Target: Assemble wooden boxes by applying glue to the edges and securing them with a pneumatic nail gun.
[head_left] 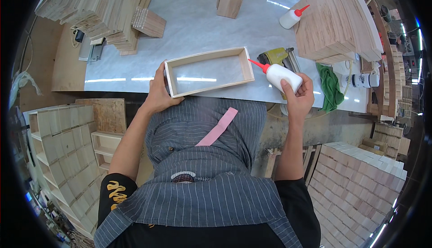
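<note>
My left hand (160, 90) grips the left end of a pale wooden frame (209, 91), a long rectangle through which the tabletop shows. In my right hand (300, 95) is a white glue bottle (282, 77) with a red nozzle, tilted so that its tip points at the frame's right end. The tip is at or very near the top edge there; I cannot tell whether it touches. Just behind the bottle a yellow-green nail gun (275, 56) lies on the table, partly hidden by the bottle.
Tall stacks of thin boards stand on the grey table (189, 27), at the left (99, 9) and right (333, 22). Another glue bottle (289, 19) stands by the right stack. A green cloth (330, 87) hangs over the front edge. Stacked wooden boxes (67, 144) flank me.
</note>
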Available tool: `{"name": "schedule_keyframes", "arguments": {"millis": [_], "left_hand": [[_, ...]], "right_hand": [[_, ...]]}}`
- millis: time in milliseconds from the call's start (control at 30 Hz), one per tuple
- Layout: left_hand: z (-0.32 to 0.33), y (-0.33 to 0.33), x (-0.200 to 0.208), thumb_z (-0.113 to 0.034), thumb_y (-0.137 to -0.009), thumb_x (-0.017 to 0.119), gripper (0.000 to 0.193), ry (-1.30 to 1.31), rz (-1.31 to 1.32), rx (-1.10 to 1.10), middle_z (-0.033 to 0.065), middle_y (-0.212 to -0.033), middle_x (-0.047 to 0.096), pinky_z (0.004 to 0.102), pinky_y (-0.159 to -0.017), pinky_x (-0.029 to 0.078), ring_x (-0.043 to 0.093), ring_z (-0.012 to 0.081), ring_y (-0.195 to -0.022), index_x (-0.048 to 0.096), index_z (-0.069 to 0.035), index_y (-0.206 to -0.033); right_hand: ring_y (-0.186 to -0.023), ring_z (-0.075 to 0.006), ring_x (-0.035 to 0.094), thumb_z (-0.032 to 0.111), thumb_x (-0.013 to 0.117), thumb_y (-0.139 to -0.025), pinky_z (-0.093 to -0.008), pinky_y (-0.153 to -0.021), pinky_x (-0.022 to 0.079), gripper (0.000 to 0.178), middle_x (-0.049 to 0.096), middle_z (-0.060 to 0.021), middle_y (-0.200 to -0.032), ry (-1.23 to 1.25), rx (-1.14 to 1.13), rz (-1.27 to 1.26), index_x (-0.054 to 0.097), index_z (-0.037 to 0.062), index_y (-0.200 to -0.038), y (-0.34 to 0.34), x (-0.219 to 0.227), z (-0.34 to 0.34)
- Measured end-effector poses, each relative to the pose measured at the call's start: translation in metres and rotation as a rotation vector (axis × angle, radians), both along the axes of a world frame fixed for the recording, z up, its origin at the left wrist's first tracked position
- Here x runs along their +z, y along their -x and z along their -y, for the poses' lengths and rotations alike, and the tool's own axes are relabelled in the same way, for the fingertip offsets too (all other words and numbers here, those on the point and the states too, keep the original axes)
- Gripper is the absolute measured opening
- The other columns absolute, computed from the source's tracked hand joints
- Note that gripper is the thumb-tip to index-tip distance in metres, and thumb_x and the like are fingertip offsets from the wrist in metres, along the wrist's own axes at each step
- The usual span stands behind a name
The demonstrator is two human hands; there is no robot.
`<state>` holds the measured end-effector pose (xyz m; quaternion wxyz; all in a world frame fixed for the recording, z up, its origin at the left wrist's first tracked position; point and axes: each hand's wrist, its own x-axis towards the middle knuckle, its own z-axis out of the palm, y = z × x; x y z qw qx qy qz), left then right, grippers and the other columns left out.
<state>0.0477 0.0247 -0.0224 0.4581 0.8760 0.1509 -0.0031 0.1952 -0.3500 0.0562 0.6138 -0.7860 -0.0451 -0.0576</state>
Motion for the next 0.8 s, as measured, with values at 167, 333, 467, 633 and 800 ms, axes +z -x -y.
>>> {"name": "schedule_keyframes", "arguments": {"millis": [167, 333, 467, 633, 800], "left_hand": [[0.001, -0.001, 0.0, -0.02, -0.053, 0.093, 0.131, 0.004, -0.004, 0.0, 0.0235, -0.143, 0.05, 0.0438, -0.112, 0.045, 0.057, 0.0379, -0.126, 0.015, -0.002, -0.157], [0.001, 0.001, -0.001, -0.02, -0.053, 0.093, 0.131, 0.021, -0.002, -0.002, 0.0239, -0.142, 0.05, 0.0438, -0.111, 0.045, 0.057, 0.0379, -0.126, 0.015, -0.001, -0.157], [0.001, 0.004, -0.004, -0.02, -0.054, 0.093, 0.131, -0.006, -0.014, -0.013, 0.0243, -0.141, 0.051, 0.0435, -0.11, 0.046, 0.058, 0.038, -0.124, 0.015, -0.001, -0.157], [0.0, 0.002, -0.004, -0.02, -0.054, 0.093, 0.131, 0.017, 0.017, -0.012, 0.0247, -0.14, 0.052, 0.0431, -0.109, 0.046, 0.059, 0.0385, -0.123, 0.015, 0.0, -0.157], [-0.003, 0.0, -0.009, -0.02, -0.054, 0.092, 0.13, -0.026, 0.042, -0.017, 0.0249, -0.14, 0.053, 0.0433, -0.108, 0.046, 0.059, 0.0386, -0.123, 0.015, 0.0, -0.157]], "right_hand": [[-0.094, -0.0145, 0.067, 0.01, 0.086, -0.081, -0.0273, -0.08, 0.056, 0.047, 0.066, -0.0083, -0.106, -0.003, -0.01, -0.026, 0.059, 0.0026, -0.119, 0.01, 0.003, 0.006], [-0.093, -0.0133, 0.066, 0.009, 0.086, -0.08, -0.0259, -0.079, 0.055, 0.047, 0.065, -0.0073, -0.106, 0.022, -0.023, -0.007, 0.06, 0.0027, -0.118, 0.022, 0.009, 0.013], [-0.093, -0.013, 0.066, 0.009, 0.086, -0.08, -0.0256, -0.078, 0.055, 0.047, 0.065, -0.007, -0.106, 0.02, -0.025, -0.009, 0.059, 0.0026, -0.119, 0.031, 0.009, 0.021], [-0.093, -0.0128, 0.066, 0.007, 0.085, -0.081, -0.0254, -0.078, 0.055, 0.047, 0.065, -0.0069, -0.107, 0.024, -0.041, -0.042, 0.06, 0.0024, -0.12, 0.041, 0.016, 0.024], [-0.094, -0.0127, 0.066, 0.006, 0.085, -0.081, -0.0252, -0.078, 0.055, 0.047, 0.065, -0.0066, -0.108, 0.058, -0.051, -0.059, 0.06, 0.0025, -0.12, 0.044, 0.018, 0.029]]}}
